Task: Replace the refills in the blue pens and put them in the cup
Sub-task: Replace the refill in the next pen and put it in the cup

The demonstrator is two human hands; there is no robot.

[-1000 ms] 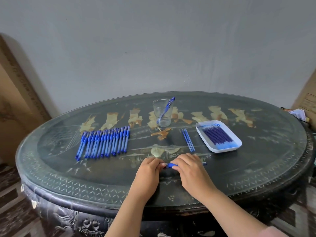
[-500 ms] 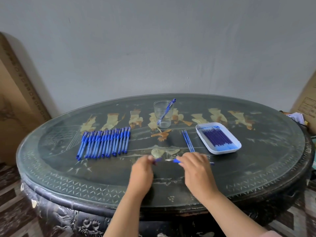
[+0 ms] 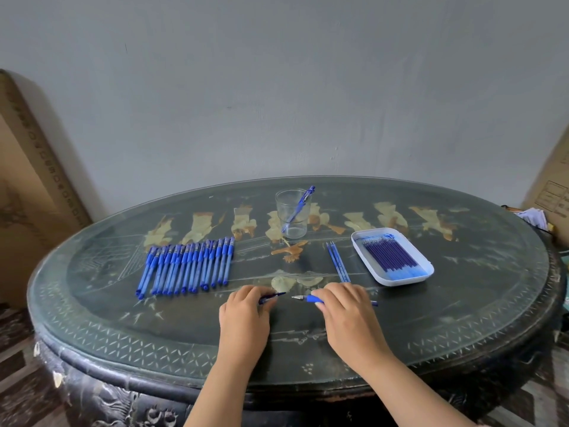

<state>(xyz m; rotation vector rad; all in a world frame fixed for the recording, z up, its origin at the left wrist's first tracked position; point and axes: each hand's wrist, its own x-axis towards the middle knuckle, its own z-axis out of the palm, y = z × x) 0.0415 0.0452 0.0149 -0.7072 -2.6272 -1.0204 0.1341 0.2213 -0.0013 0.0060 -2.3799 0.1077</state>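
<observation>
My left hand (image 3: 246, 315) pinches a blue pen cap (image 3: 272, 296) near the table's front. A little to its right, my right hand (image 3: 345, 315) grips an uncapped blue pen (image 3: 311, 298), its metal tip pointing left toward the cap, a small gap between them. A row of several capped blue pens (image 3: 187, 266) lies to the left. A clear cup (image 3: 292, 214) further back holds one blue pen (image 3: 300, 204). A white tray (image 3: 426, 272) on the right holds several blue refills (image 3: 389, 257). Loose refills (image 3: 338, 263) lie beside the tray.
The oval dark table (image 3: 462, 303) has a glass top and carved edge. Cardboard boxes lean at the far left (image 3: 27, 195) and far right (image 3: 551, 186). Crumpled paper (image 3: 534, 215) sits at the right rim.
My hands were together on one pen. They have moved apart: the cap came off in my left hand, and the pen body stays in my right.
</observation>
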